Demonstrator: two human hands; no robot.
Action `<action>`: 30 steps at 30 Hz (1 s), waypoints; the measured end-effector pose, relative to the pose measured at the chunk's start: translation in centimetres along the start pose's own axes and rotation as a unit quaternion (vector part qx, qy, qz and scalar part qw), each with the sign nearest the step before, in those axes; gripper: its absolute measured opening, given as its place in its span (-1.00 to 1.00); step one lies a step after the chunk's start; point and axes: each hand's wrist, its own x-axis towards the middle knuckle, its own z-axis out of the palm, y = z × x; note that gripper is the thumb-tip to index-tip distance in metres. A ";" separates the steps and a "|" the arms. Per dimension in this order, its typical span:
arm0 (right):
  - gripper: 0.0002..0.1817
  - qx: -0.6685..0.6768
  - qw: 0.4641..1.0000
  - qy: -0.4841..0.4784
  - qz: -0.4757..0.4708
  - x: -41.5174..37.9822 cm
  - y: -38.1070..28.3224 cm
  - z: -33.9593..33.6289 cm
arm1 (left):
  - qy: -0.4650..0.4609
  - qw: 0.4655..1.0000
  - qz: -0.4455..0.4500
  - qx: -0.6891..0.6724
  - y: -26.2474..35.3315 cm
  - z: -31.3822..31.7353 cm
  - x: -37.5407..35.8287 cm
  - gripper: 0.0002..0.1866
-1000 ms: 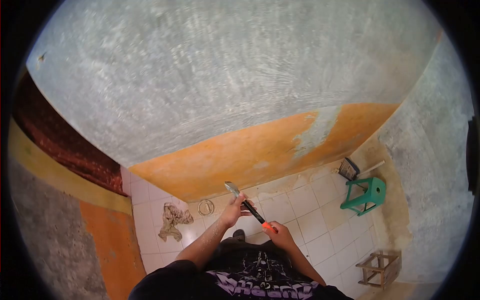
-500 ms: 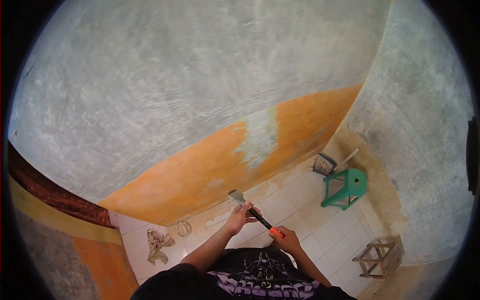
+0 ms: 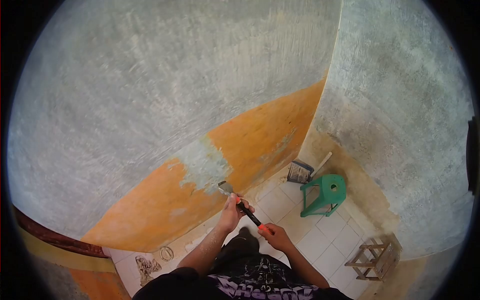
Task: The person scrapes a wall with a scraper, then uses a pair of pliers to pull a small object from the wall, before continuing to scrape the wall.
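Observation:
A long scraper (image 3: 248, 212) with a black and orange handle and a flat metal head is held diagonally in front of the body. My left hand (image 3: 233, 212) is wrapped round it just below the metal head, with pale dust on the forearm. Further down, my right hand (image 3: 275, 236) closes on the orange end of the handle. The scraper's head lies in front of the orange wall band (image 3: 265, 132), just below a bare grey patch (image 3: 204, 162); whether it touches the wall I cannot tell.
On the tiled floor are a green plastic stool (image 3: 332, 190), a dustpan (image 3: 300, 172) near the corner, a small wooden stool (image 3: 372, 257), a crumpled cloth (image 3: 146, 267) and a ring-shaped coil (image 3: 166, 253). A grey wall (image 3: 395, 125) rises on the right.
The view has turned to the right, so the wall patch and stools appear further left. Both hands, still on the scraper, appear slightly further left. A dark-clothed leg now shows below them.

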 end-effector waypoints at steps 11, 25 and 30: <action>-0.72 0.193 0.976 -0.094 0.036 14.8 -1.8 -9.2 | -0.058 0.997 0.045 -0.026 3.1 7.4 18.4 -0.57; -0.57 0.453 0.880 -0.107 0.090 27.6 -3.9 -13.4 | 0.069 0.996 -0.028 0.053 6.0 12.4 34.4 -0.41; -0.53 0.476 0.851 -0.209 0.081 30.3 -3.1 -12.4 | 0.082 0.991 -0.047 0.091 6.8 11.4 36.4 -0.41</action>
